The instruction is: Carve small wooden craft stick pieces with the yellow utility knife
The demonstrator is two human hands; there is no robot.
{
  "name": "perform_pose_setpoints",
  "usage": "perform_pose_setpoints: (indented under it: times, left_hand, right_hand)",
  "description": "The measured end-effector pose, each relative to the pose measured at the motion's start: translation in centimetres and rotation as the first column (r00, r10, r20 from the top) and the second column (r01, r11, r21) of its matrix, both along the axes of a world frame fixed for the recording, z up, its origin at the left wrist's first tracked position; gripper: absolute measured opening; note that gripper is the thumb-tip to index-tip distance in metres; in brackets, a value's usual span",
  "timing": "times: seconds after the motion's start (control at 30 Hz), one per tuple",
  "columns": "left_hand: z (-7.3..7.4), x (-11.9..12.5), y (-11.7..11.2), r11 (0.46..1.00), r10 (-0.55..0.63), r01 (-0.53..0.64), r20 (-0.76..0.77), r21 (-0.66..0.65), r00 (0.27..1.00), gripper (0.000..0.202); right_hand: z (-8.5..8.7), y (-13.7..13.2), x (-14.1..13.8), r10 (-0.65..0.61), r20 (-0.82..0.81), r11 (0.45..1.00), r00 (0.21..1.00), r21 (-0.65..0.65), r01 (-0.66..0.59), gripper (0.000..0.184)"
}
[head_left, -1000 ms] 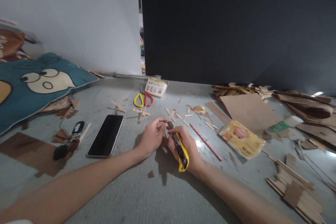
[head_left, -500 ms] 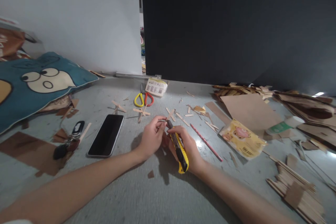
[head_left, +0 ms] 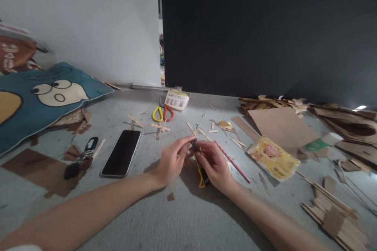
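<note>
While your right hand (head_left: 216, 166) keeps a closed grip around the yellow utility knife (head_left: 202, 178), the knife lies along the palm side of that hand. Its yellow butt points back towards you and its dark nose sticks out past the fingers, away from you. The knife sits low over the grey floor (head_left: 182, 219), roughly centre of the view, and your fingers wrap over its upper body so that only the lower half and the nose show.

Your left hand (head_left: 171, 162) is just beside the right, with thumb and forefinger drawn forward to the knife's nose. Whether that grip is closed on anything cannot be told; whatever lies between the fingertips is too small to make out. The two hands are touching or nearly so at the fingertips.

Surroundings, as found:
- A black phone (head_left: 121, 157) lies face up on the floor to the left of your left hand, with a bunch of keys (head_left: 79, 160) further left.
- A red pencil (head_left: 232, 161) lies slantwise just right of your right hand.
- A yellow printed packet (head_left: 272, 159) lies beyond the pencil, against a sheet of brown cardboard (head_left: 279, 125).
- Yellow-and-red scissors (head_left: 162, 113) lie beyond the hands, among scattered wood offcuts (head_left: 196, 130).
- A stack of flat wooden sticks (head_left: 335, 215) sits at the lower right.
- A blue cartoon cushion (head_left: 44, 98) lies at the far left.
</note>
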State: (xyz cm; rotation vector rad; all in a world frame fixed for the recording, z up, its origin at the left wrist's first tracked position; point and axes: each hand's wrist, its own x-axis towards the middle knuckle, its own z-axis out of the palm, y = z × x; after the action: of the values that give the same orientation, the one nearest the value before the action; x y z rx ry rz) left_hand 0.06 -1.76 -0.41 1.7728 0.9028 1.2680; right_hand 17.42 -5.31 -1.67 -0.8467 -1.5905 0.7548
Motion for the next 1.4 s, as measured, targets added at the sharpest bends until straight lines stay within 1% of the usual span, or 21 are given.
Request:
perform_pose_setpoints:
  times: [0.07, 0.13, 0.2, 0.27, 0.37, 0.43, 0.5, 0.57, 0.67, 0.8, 0.93, 1.07, 1.17, 1.2, 1.27, 1.33, 1.4]
  left_hand:
    - [0.1, 0.0, -0.2, 0.997, -0.017, 0.020, 0.045, -0.071, 0.999, 0.049]
    - [0.1, 0.1, -0.2, 0.992, -0.016, 0.026, 0.085, -0.121, 0.996, 0.051]
    - [0.1, 0.1, -0.1, 0.994, -0.014, 0.024, 0.091, -0.110, 0.996, 0.047]
    - [0.1, 0.1, -0.1, 0.998, 0.008, -0.003, 0.073, -0.065, 0.997, 0.043]
    - [0.1, 0.0, -0.1, 0.999, 0.043, -0.043, 0.048, 0.009, 0.998, 0.041]
    - [0.2, -0.1, -0.3, 0.997, 0.042, -0.045, 0.044, 0.061, 0.998, 0.041]
    - [0.2, -0.2, -0.6, 0.991, 0.034, -0.038, 0.029, 0.131, 0.999, 0.039]
    - [0.3, -0.3, -0.8, 0.980, 0.022, -0.021, -0.003, 0.196, 1.000, 0.034]
    - [0.2, -0.4, -1.1, 0.967, 0.002, 0.010, -0.045, 0.255, 0.999, 0.026]
    - [0.1, -0.4, -1.1, 0.946, -0.004, 0.021, -0.055, 0.323, 0.998, 0.021]
    - [0.3, -0.3, -1.2, 0.940, -0.006, 0.033, -0.080, 0.339, 0.997, 0.019]
    - [0.7, -0.3, -1.3, 0.944, -0.072, 0.099, -0.096, 0.314, 0.993, 0.022]
    - [0.5, -0.2, -1.2, 0.959, -0.112, 0.138, -0.120, 0.247, 0.987, 0.028]
    - [0.4, -0.1, -1.1, 0.970, -0.110, 0.132, -0.115, 0.206, 0.987, 0.031]
    - [0.1, 0.2, -0.9, 0.993, -0.087, 0.093, -0.085, 0.076, 0.993, 0.035]
    - [-0.1, 0.5, -0.7, 0.998, -0.052, 0.050, -0.036, -0.046, 0.998, 0.039]
    - [0.0, 0.6, -0.4, 0.994, -0.018, 0.016, -0.021, -0.108, 1.000, 0.043]
  right_hand:
    - [-0.1, 0.1, 0.1, -0.013, 0.002, 1.000, 1.000, -0.006, 0.013, 0.034]
    - [0.0, 0.1, 0.2, -0.015, 0.012, 1.000, 1.000, -0.024, 0.016, 0.037]
    - [0.2, 0.1, 0.3, -0.032, 0.016, 0.999, 0.999, -0.028, 0.032, 0.032]
    - [0.4, 0.1, 0.4, -0.061, 0.026, 0.998, 0.998, -0.005, 0.062, 0.028]
    - [0.7, 0.1, 0.7, -0.155, 0.079, 0.985, 0.985, 0.093, 0.148, 0.025]
    - [0.9, 0.3, 1.1, -0.266, 0.141, 0.950, 0.954, 0.205, 0.234, 0.020]
    - [1.0, 0.5, 1.4, -0.370, 0.203, 0.900, 0.906, 0.320, 0.296, 0.016]
    - [1.0, 0.7, 1.6, -0.413, 0.218, 0.872, 0.884, 0.374, 0.315, 0.022]
    - [0.9, 0.7, 1.6, -0.404, 0.211, 0.870, 0.890, 0.390, 0.302, 0.026]
    - [0.5, 0.7, 1.3, -0.386, 0.198, 0.878, 0.901, 0.378, 0.292, 0.025]
    - [0.3, 0.8, 1.3, -0.371, 0.188, 0.879, 0.909, 0.387, 0.279, 0.023]
    - [0.4, 0.7, 1.3, -0.381, 0.194, 0.877, 0.904, 0.385, 0.287, 0.024]
    - [0.4, 0.6, 1.3, -0.394, 0.234, 0.871, 0.889, 0.404, 0.280, 0.026]
    - [0.4, 0.7, 1.4, -0.405, 0.246, 0.863, 0.881, 0.421, 0.279, 0.026]
    - [0.3, 0.7, 1.4, -0.433, 0.274, 0.848, 0.858, 0.447, 0.285, 0.027]
    - [0.1, 0.8, 1.4, -0.458, 0.307, 0.839, 0.834, 0.459, 0.292, 0.030]
    - [0.2, 0.7, 1.2, -0.467, 0.336, 0.845, 0.818, 0.441, 0.302, 0.032]
